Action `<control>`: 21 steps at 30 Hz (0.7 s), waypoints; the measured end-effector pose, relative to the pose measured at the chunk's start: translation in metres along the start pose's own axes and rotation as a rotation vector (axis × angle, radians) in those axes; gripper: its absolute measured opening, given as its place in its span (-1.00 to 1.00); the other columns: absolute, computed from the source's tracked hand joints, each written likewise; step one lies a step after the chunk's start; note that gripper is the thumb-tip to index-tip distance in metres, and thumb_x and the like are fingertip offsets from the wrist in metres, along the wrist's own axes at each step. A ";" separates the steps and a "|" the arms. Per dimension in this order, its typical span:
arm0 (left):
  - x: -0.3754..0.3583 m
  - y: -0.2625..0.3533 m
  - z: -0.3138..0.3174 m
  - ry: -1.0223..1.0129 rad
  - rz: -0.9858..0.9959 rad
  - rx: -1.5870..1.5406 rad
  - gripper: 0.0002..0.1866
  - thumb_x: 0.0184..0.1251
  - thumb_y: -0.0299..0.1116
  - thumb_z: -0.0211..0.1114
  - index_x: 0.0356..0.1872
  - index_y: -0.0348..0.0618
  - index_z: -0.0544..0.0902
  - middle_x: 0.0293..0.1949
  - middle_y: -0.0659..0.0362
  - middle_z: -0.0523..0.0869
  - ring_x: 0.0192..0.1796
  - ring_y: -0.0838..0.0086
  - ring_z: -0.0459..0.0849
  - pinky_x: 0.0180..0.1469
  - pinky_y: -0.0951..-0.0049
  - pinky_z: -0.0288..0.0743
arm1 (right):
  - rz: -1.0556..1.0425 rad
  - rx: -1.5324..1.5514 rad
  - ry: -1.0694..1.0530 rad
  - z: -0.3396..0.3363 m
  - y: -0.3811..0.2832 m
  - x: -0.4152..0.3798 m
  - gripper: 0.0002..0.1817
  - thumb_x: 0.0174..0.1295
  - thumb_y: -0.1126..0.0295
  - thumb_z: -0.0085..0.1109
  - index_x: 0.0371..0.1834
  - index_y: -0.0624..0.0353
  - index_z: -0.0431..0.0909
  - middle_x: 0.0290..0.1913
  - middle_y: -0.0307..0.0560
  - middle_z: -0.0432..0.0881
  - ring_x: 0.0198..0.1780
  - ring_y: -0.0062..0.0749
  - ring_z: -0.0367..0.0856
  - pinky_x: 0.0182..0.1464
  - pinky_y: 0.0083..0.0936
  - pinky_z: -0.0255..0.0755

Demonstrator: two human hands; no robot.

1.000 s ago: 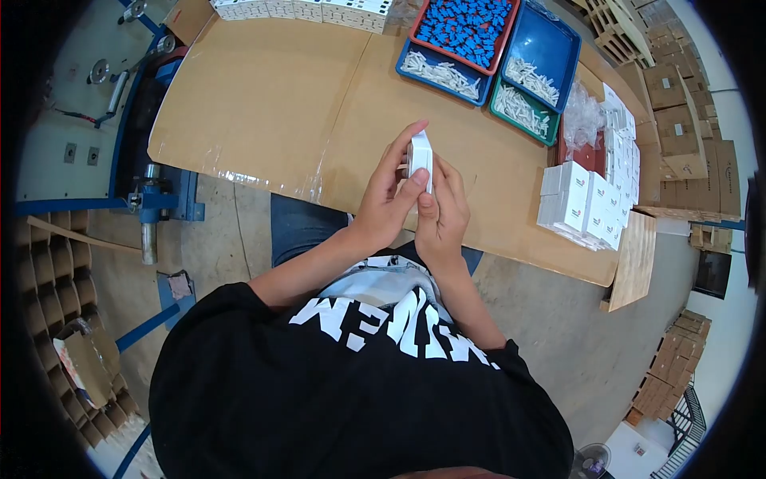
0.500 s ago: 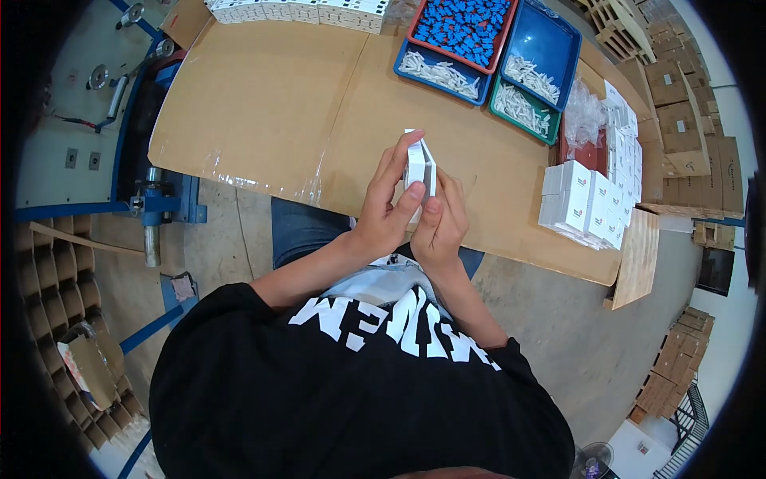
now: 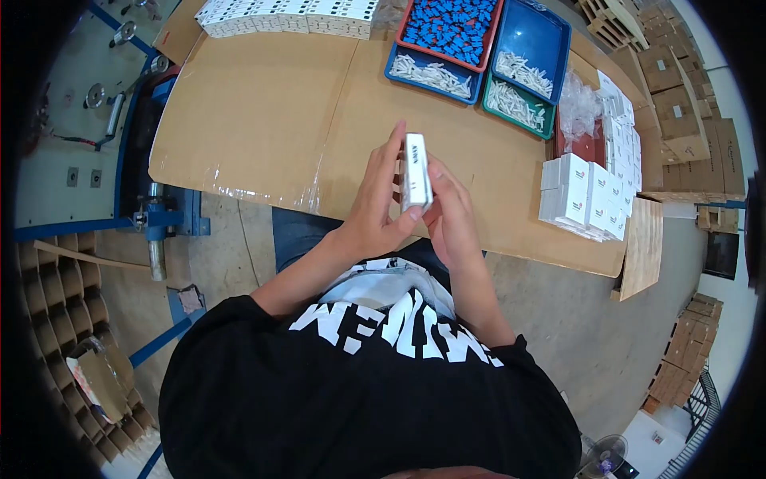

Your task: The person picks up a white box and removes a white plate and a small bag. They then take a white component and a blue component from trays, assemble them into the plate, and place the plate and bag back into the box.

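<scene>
A small white box (image 3: pixel 416 169) stands between my hands above the front part of the table, its narrow side with dark lettering turned up to me. My left hand (image 3: pixel 367 203) grips it from the left, with the thumb at its near end and the fingers along its side. On the other side, my right hand (image 3: pixel 455 214) is closed against the box, its fingers partly hidden behind it.
The cardboard-covered table (image 3: pixel 263 120) bears a red tray (image 3: pixel 401 32) of blue pieces. Beside it are a blue tray (image 3: pixel 389 68) and a green tray (image 3: pixel 519 121) of white pieces. White boxes (image 3: pixel 570 191) are stacked at right; a row of white boxes (image 3: pixel 279 20) lines the back.
The white box has turned in my hands, so its lettered narrow side now faces up; a gap showed along it before. My right thumb has moved off its near face.
</scene>
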State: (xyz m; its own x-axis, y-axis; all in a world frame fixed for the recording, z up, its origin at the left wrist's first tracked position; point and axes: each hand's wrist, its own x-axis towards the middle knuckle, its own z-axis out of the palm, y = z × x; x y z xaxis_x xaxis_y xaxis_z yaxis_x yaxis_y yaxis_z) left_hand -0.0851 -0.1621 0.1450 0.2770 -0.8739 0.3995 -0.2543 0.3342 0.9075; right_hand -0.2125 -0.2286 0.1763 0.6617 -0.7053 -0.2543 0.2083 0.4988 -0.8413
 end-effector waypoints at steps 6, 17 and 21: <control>0.001 -0.011 0.008 0.151 0.061 0.093 0.12 0.35 0.45 0.14 0.55 -0.45 0.20 0.20 -0.21 0.44 0.18 0.02 0.49 0.23 0.11 0.40 | 0.046 0.128 0.064 0.012 0.022 -0.006 -0.40 0.54 0.17 0.08 0.54 0.23 0.31 0.27 -0.12 0.58 0.24 -0.51 0.56 0.22 -0.52 0.45; -0.002 -0.016 0.005 0.208 0.161 0.059 0.18 0.15 0.60 0.24 0.38 -0.45 0.41 0.14 -0.17 0.52 0.08 0.10 0.61 0.11 0.23 0.52 | -0.051 -0.030 0.162 0.035 0.023 -0.015 -0.37 0.59 0.06 0.14 0.48 0.34 0.39 0.22 -0.09 0.61 0.22 -0.49 0.56 0.28 -0.52 0.42; -0.004 -0.013 0.010 0.266 0.125 -0.003 -0.06 0.39 0.39 0.14 0.31 -0.46 0.44 0.13 -0.19 0.54 0.06 0.09 0.64 0.10 0.24 0.54 | -0.091 -0.142 0.187 0.037 0.022 -0.018 -0.38 0.60 0.08 0.11 0.49 0.37 0.39 0.19 -0.09 0.64 0.20 -0.50 0.58 0.28 -0.52 0.43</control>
State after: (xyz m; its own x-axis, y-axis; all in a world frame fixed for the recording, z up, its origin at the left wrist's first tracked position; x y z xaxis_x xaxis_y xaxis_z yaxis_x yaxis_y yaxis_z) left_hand -0.0917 -0.1665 0.1309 0.4770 -0.7025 0.5282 -0.2997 0.4349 0.8491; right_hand -0.1935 -0.1864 0.1803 0.4974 -0.8317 -0.2467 0.1491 0.3621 -0.9201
